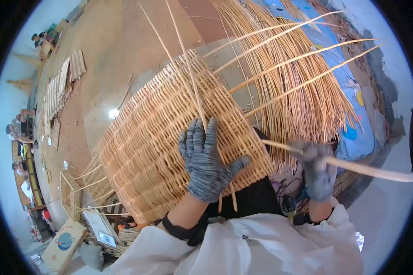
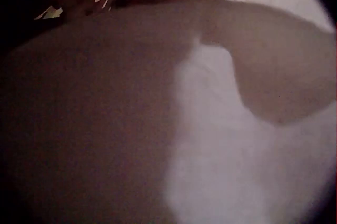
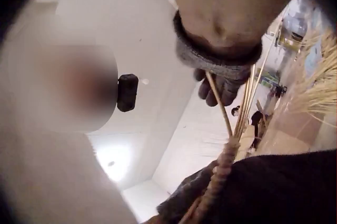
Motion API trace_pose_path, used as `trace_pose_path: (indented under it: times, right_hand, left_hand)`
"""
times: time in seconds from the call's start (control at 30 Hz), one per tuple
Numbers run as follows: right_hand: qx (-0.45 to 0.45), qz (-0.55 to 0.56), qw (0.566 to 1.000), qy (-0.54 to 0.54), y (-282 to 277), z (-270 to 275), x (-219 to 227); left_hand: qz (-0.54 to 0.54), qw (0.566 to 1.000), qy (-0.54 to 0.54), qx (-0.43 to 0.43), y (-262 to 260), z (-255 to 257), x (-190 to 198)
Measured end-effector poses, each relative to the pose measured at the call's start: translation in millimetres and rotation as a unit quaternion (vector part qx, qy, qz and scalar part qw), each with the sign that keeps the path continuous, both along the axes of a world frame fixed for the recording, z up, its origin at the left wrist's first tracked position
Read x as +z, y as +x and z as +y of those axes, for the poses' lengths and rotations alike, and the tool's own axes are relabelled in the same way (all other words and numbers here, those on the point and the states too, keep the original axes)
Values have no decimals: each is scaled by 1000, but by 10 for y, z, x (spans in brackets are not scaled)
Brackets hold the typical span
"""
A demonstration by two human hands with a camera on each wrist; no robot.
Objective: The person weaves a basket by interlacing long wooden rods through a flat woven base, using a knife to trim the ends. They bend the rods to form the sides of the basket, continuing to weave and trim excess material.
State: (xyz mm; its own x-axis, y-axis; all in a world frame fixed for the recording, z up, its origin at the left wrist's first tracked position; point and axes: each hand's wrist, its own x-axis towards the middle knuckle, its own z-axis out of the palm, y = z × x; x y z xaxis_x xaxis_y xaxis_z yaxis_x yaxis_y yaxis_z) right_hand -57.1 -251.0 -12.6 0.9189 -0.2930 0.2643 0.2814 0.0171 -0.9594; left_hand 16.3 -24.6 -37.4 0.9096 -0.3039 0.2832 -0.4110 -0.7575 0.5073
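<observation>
A woven wicker panel (image 1: 147, 133) leans across the person's lap, with long rods (image 1: 307, 57) sticking out from its right edge. The left hand (image 1: 206, 167), in a grey striped glove, lies on the weave with fingers extended and thumb spread; two loose rods (image 1: 181, 43) pass beneath it. Off the panel's lower right corner, the gloved right hand (image 1: 319, 172) grips a peeled wicker rod (image 1: 371, 168), blurred by motion. The right wrist view shows that hand's fingers (image 3: 213, 96) curled around the rod beside the panel's woven edge (image 3: 218, 176). Sleeve fabric (image 2: 221, 155) fills most of the left wrist view.
A large bundle of rods (image 1: 293, 91) lies on a blue patterned sheet (image 1: 353, 110) at the right. Smaller woven pieces (image 1: 62, 85) lie on the floor at the far left. A wicker frame (image 1: 71, 195) and a cardboard box (image 1: 62, 247) stand at lower left. People sit along the left wall.
</observation>
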Motion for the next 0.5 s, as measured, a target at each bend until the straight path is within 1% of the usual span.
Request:
trace_pose_path:
  times: [0.03,0.07,0.1,0.13,0.17,0.2,0.23,0.27,0.3,0.33,0.37,0.4,0.47,0.5]
  right_hand:
    - [41,110,992,-41,-65,-33,110]
    - [83,214,970,-81,-34,-185,124]
    - [123,314,934,-121,-45,-227,221]
    - [245,396,884,-45,-27,-44,437]
    - [276,307,893,-180,14,201,447]
    - [298,212,877,-311,57,474,400]
    - [299,217,878,-304,101,732,343]
    - [314,203,855,-360,149,852,206]
    - [315,233,878,-276,104,847,130]
    - [319,263,890,-192,70,874,110]
    - [321,295,894,-103,29,874,80]
    - [261,200,909,-256,2,829,68]
    - [133,100,967,-191,-41,566,71]
    - [66,53,984,-159,-66,414,77]
  left_hand:
    - [-6,1000,-28,-4,-16,47,-29]
    - [-29,994,-101,-17,32,78,-122]
    - [18,967,-255,-14,13,92,-122]
    - [66,914,-401,-12,-21,43,-82]
    - [116,837,-534,-11,-62,2,-32]
    - [153,827,-540,-15,-132,-11,97]
    - [138,815,-563,-28,-175,-79,165]
    - [211,788,-578,-30,-212,-56,189]
    - [280,757,-589,-34,-257,-64,161]
    - [299,730,-614,-28,-250,-30,146]
    - [321,700,-637,-18,-252,9,95]
    - [345,668,-659,-8,-249,43,79]
    - [258,737,-623,45,-225,103,220]
    - [217,765,-602,72,-221,125,248]
